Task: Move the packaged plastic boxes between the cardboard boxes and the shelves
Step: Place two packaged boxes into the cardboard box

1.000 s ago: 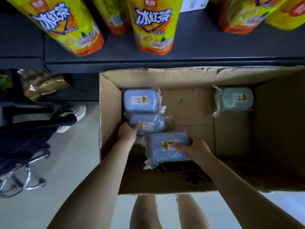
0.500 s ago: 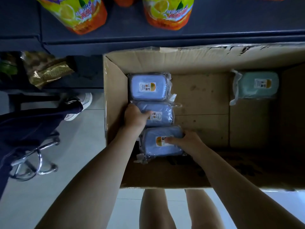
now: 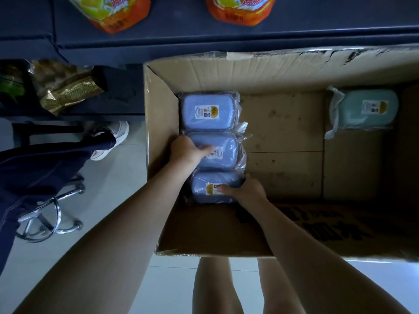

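Three blue boxes, each in clear wrap, lie in a row on the floor of the carton (image 3: 283, 71), tight against its left wall and touching one another. Your right hand (image 3: 247, 191) holds the near blue box (image 3: 210, 180): the thumb lies across its label and the fingers (image 3: 246, 177) curl round its right end, clamped on it. Your left hand (image 3: 186, 151) holds the middle blue box (image 3: 226, 150) at its left end, thumb laid over the top toward the label. The other fingers go down between that box and the carton's left wall, so you cannot see how far they wrap. The far blue box (image 3: 207, 112) lies untouched, label up, close to the carton's back wall. A green box (image 3: 367, 109), also wrapped, lies alone in the carton's far right corner, well apart from the blue ones.

Behind the carton runs a dark shelf (image 3: 181, 30) with two yellow-and-orange bottles (image 3: 118, 12) standing on it. To the carton's left, on a lower shelf, lies a gold packet (image 3: 68, 89). Also left of the carton, another person's white shoe (image 3: 113, 139) and dark trouser leg rest on the pale floor beside a chrome chair base (image 3: 45, 218). Your bare legs show just in front of the carton's near wall.
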